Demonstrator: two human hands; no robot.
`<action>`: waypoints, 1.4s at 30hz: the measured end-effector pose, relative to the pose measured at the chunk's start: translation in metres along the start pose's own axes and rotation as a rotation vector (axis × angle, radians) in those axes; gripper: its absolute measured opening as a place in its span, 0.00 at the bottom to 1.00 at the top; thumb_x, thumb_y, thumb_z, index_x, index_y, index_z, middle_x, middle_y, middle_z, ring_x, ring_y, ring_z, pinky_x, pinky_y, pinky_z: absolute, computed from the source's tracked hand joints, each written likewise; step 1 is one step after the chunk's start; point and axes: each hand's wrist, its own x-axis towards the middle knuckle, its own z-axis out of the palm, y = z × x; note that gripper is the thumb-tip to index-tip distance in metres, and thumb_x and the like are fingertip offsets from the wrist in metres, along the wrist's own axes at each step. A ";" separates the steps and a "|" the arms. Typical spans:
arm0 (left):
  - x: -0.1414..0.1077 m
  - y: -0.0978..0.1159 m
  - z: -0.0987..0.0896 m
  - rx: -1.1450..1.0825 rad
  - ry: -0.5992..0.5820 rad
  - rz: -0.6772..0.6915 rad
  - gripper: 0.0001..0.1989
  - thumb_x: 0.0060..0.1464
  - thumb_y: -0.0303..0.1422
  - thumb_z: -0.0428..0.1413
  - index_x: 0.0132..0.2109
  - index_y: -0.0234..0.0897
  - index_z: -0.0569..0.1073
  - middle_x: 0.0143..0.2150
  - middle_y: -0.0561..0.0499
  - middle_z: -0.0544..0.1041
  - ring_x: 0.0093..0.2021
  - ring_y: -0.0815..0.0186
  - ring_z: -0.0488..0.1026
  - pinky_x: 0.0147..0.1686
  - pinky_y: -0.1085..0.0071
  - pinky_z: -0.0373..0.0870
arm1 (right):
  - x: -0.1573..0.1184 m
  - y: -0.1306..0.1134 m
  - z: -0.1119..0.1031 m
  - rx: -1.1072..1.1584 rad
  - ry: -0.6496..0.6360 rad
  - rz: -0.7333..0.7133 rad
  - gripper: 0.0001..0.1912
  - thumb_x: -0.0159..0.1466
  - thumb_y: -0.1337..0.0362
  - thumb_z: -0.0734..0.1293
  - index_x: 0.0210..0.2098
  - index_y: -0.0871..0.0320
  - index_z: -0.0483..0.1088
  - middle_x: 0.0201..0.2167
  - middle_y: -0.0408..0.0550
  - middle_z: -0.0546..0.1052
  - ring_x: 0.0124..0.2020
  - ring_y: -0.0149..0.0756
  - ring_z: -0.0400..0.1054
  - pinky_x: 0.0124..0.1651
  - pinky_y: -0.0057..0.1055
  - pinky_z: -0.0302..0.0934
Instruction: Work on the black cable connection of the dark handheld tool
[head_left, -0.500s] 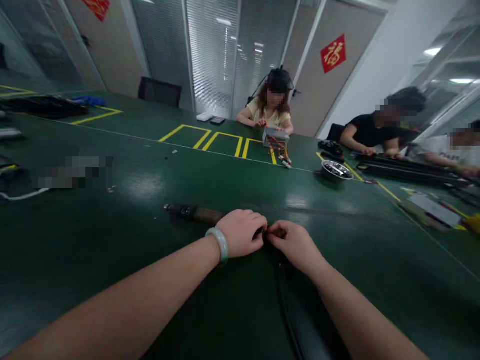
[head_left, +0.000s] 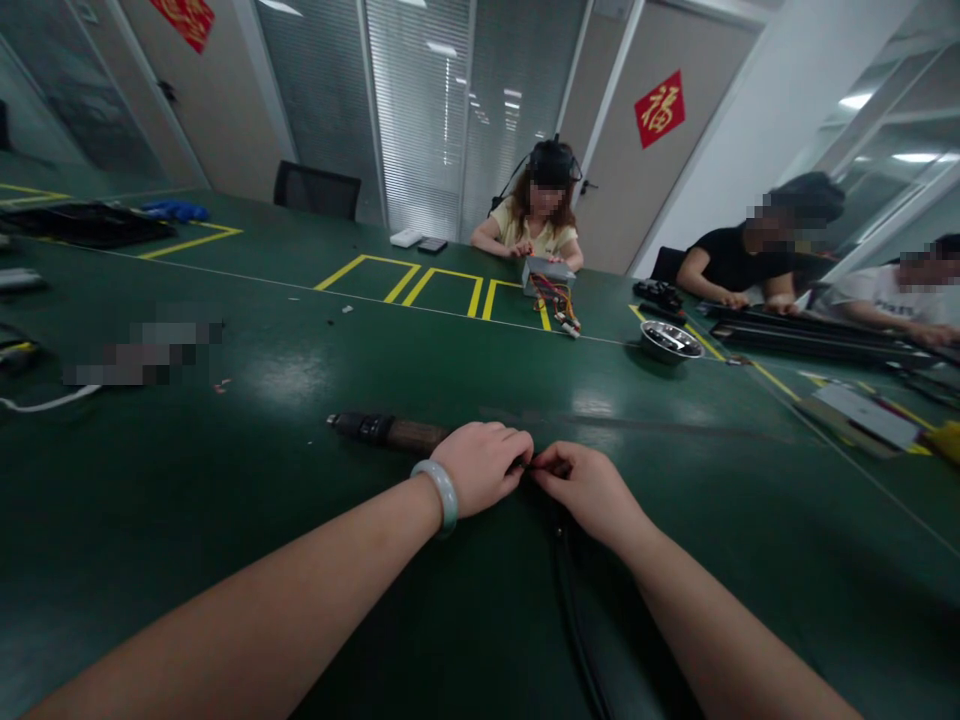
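A dark electric screwdriver (head_left: 409, 434) lies on the green table, its bit end pointing left. My left hand (head_left: 484, 465), with a pale bangle at the wrist, is closed around its rear end, which the fingers hide. My right hand (head_left: 589, 485) meets it fingertip to fingertip, thumb and forefinger pinched on a dark cable end at the back of the screwdriver. The exact joint is covered by the fingers. From beneath the right hand a black cable (head_left: 570, 600) runs down toward the near edge of the view.
A metal bowl (head_left: 670, 341) stands right of a grey box with coloured wires (head_left: 547, 275), where a person works opposite. Two more people sit at the right by long black parts (head_left: 810, 335). Black material (head_left: 90, 225) and a blurred-out item with a white cord (head_left: 52, 403) lie left.
Both hands stay nearly in place at the screwdriver's rear, with only slight finger movement. The whole view has shifted a little.
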 end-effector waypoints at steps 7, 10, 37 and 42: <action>0.000 0.000 0.002 -0.003 0.004 -0.022 0.06 0.57 0.31 0.56 0.42 0.41 0.69 0.38 0.54 0.73 0.40 0.63 0.70 0.40 0.65 0.65 | -0.001 -0.004 -0.002 -0.019 -0.003 -0.011 0.05 0.60 0.64 0.66 0.35 0.55 0.74 0.31 0.40 0.76 0.32 0.30 0.70 0.34 0.25 0.60; 0.001 0.000 0.002 -0.011 -0.006 -0.016 0.04 0.57 0.31 0.56 0.41 0.41 0.69 0.37 0.55 0.73 0.40 0.63 0.70 0.40 0.65 0.65 | -0.001 -0.006 -0.003 -0.029 0.009 -0.027 0.05 0.60 0.65 0.66 0.36 0.54 0.75 0.32 0.40 0.76 0.32 0.30 0.69 0.34 0.25 0.60; 0.004 0.002 -0.006 -0.122 -0.079 -0.070 0.05 0.57 0.27 0.55 0.41 0.39 0.69 0.39 0.53 0.73 0.42 0.64 0.69 0.42 0.65 0.64 | -0.001 -0.015 -0.006 -0.004 0.019 0.019 0.04 0.59 0.68 0.66 0.32 0.56 0.74 0.30 0.42 0.74 0.31 0.31 0.67 0.34 0.26 0.57; 0.004 0.001 -0.005 -0.166 -0.086 -0.086 0.05 0.56 0.27 0.55 0.41 0.39 0.69 0.40 0.53 0.73 0.42 0.63 0.69 0.44 0.64 0.65 | 0.001 -0.015 -0.005 0.001 0.023 0.033 0.04 0.58 0.70 0.66 0.31 0.57 0.73 0.29 0.41 0.73 0.30 0.30 0.66 0.34 0.26 0.56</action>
